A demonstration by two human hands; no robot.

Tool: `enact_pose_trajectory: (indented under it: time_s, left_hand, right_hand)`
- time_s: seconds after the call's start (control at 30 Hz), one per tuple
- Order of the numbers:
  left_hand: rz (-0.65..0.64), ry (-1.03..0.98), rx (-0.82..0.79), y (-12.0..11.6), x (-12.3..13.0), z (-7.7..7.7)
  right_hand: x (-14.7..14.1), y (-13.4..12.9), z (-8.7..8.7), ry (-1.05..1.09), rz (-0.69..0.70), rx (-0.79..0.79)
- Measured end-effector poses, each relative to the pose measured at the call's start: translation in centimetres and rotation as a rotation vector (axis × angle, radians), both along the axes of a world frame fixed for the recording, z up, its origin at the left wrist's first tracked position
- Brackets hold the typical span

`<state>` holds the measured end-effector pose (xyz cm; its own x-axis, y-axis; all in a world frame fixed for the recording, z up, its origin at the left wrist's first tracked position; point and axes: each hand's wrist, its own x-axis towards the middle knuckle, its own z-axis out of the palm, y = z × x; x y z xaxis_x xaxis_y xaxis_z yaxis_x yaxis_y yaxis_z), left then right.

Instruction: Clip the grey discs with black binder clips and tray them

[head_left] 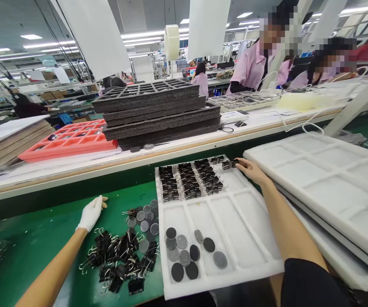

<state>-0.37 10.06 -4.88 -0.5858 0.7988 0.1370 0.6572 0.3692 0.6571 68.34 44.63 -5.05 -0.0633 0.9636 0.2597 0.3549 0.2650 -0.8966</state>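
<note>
My right hand (pixel 251 171) is at the far right part of a white foam tray (pixel 228 279), its fingers closed on a black binder clip (pixel 228 164). Other binder clips (pixel 188 181) stand in rows in the tray's far compartments. Several grey and black discs (pixel 194 253) lie loose in its near compartments. My left hand (pixel 90 214), in a white glove with bare fingertips showing, rests on the green work surface (pixel 56 221), fingers loosely extended and holding nothing visible. Beside it lie a heap of binder clips (pixel 120 251) and more discs (pixel 147 217).
White foam trays (pixel 340 170) are stacked at the right. On the shelf ahead stand stacked black foam trays (pixel 158 111), a red divided tray (pixel 65 140) and a pile of sheets (pixel 14 136). Co-workers in pink (pixel 246 64) sit beyond, behind a slanted white post (pixel 359 102).
</note>
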Motion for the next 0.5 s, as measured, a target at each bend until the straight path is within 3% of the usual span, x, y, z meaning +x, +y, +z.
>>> enact_pose_trajectory:
  time_s: [0.23,0.5]
  left_hand:
    - [0.019,0.03,-0.022,0.1,0.5,0.5]
    - [0.033,0.019,-0.016,0.1,0.6,0.4]
  right_hand:
    - [-2.3,3.2,-1.0,-0.135,-0.016,0.025]
    - [-2.2,4.6,-1.6,-0.237,0.064,0.023]
